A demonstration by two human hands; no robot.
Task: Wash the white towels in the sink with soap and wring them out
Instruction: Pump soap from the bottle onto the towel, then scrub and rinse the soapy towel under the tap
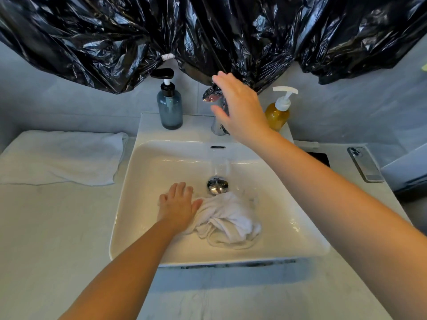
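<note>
Two hands split the work: left hand point(176, 205) lies flat, pinning the wet towel point(227, 219) beside the drain point(217, 185); right hand point(240, 109), fingers spread, hovers at the faucet handle point(211, 94), likely to control water.

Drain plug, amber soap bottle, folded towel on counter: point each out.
drain plug point(217, 185), head view, chrome cap centre
amber soap bottle point(276, 116), head view, bottle body
folded towel point(62, 155), head view, top face

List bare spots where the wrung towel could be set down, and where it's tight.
Free: the counter in front of the folded towel, left of the sink; also the near counter strip below the sink's front rim. Tight: the back ledge, with the blue dispenser, faucet, right hand and amber dispenser. Right counter holds a phone.
</note>
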